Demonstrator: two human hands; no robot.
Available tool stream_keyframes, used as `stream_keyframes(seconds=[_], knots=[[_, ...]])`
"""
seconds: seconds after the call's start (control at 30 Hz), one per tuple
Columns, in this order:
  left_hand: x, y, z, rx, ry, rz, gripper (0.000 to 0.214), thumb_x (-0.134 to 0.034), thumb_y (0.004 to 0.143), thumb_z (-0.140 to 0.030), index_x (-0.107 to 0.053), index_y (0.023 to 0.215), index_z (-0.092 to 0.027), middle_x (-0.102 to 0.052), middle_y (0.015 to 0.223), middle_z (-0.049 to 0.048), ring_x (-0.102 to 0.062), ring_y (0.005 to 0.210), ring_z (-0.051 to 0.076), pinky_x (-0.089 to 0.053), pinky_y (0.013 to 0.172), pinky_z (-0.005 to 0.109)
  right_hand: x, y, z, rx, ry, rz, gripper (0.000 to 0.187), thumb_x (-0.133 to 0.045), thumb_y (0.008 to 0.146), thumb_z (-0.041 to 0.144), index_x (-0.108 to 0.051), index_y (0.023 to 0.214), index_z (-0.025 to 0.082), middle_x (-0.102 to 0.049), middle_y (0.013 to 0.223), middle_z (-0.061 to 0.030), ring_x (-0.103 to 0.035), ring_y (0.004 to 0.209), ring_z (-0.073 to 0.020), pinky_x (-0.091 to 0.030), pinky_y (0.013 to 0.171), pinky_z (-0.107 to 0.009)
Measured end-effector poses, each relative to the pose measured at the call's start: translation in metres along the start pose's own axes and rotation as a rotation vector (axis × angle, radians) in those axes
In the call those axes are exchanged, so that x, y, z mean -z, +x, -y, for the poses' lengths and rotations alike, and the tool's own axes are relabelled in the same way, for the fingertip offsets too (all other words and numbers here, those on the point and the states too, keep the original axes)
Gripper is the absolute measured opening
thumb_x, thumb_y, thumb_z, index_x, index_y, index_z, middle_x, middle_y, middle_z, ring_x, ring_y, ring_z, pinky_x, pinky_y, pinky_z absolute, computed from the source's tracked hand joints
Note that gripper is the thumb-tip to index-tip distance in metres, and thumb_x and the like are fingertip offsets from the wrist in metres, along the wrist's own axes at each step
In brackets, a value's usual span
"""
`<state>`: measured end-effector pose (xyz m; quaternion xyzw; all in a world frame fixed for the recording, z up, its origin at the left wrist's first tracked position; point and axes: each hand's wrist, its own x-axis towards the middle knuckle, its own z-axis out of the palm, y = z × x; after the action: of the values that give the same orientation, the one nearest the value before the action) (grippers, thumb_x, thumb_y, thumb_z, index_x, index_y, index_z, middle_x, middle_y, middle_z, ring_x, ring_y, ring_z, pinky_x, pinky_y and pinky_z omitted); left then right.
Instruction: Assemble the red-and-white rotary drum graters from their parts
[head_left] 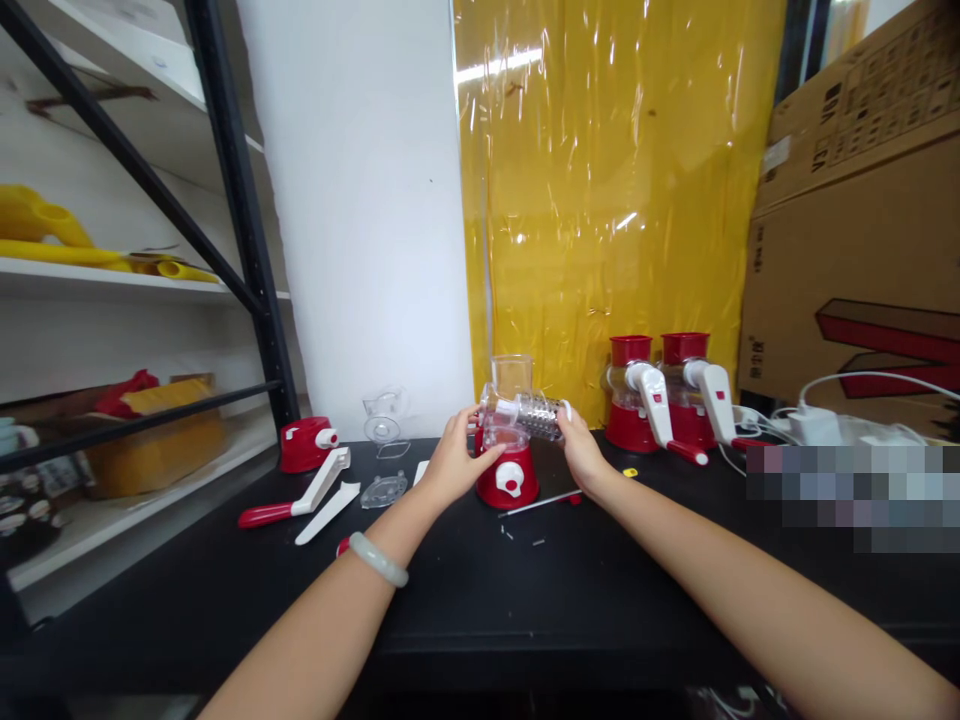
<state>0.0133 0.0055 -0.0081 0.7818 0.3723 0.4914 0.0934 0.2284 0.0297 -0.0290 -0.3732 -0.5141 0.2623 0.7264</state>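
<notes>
In front of me stands a rotary grater [508, 482] with a red base, a white knob and a clear plastic body. My left hand [456, 462] is closed around the left side of its clear housing [499, 420]. My right hand [581, 455] grips the outer end of a perforated metal grater drum [541, 415]. The drum lies sideways, its inner end at the housing's opening; how deep it sits I cannot tell. A screwdriver [544, 503] with a red handle and several tiny bits lie on the black table [480, 590] in front of the base.
Left on the table are a red base [306, 445], a crank handle [300, 503], a white strip [328, 513] and clear parts [385, 490]. Two assembled graters [631, 395] stand right, beside white cables and a charger [816, 425]. A cardboard box [862, 230] rises behind; shelving [232, 150] borders the left.
</notes>
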Motion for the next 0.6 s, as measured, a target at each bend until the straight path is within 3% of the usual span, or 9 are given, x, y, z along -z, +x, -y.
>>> stream_keyframes(seconds=[0.1, 0.2, 0.33, 0.6], knots=[[0.0, 0.0, 0.0, -0.002, -0.001, -0.001, 0.068, -0.07, 0.076, -0.042, -0.039, 0.135, -0.024, -0.05, 0.132, 0.014, -0.056, 0.116, 0.027, -0.057, 0.076, 0.036, 0.004, 0.003, 0.001, 0.009, -0.177, -0.097, 0.039, -0.054, 0.073, 0.06, -0.062, 0.082, 0.023, -0.058, 0.098, -0.0071, -0.053, 0.102, -0.0239, -0.039, 0.097, -0.041], [0.0, 0.0, -0.001, -0.005, -0.01, -0.005, 0.068, -0.07, 0.076, -0.04, -0.04, 0.135, -0.023, -0.05, 0.132, 0.0148, -0.056, 0.115, 0.027, -0.057, 0.078, 0.037, 0.008, 0.003, 0.009, 0.03, -0.168, -0.048, 0.039, -0.058, 0.071, 0.059, -0.06, 0.08, 0.021, -0.06, 0.087, -0.0047, -0.055, 0.088, -0.0225, -0.043, 0.087, -0.038], [0.0, 0.001, 0.0, -0.007, -0.005, 0.005, 0.067, -0.069, 0.077, -0.04, -0.039, 0.135, -0.024, -0.05, 0.13, 0.0137, -0.057, 0.114, 0.026, -0.057, 0.076, 0.036, 0.008, -0.001, 0.02, 0.028, -0.06, 0.076, 0.043, -0.059, 0.073, 0.062, -0.063, 0.073, 0.02, -0.063, 0.071, -0.0024, -0.056, 0.073, -0.0203, -0.043, 0.075, -0.033], [0.001, 0.0, -0.001, -0.008, 0.016, -0.009, 0.068, -0.07, 0.076, -0.042, -0.039, 0.134, -0.024, -0.051, 0.13, 0.0141, -0.057, 0.114, 0.027, -0.057, 0.074, 0.036, 0.002, -0.003, 0.021, -0.121, 0.354, 0.226, 0.043, -0.074, 0.06, 0.062, -0.071, 0.073, 0.021, -0.07, 0.074, -0.0025, -0.062, 0.076, -0.0197, -0.047, 0.078, -0.033]])
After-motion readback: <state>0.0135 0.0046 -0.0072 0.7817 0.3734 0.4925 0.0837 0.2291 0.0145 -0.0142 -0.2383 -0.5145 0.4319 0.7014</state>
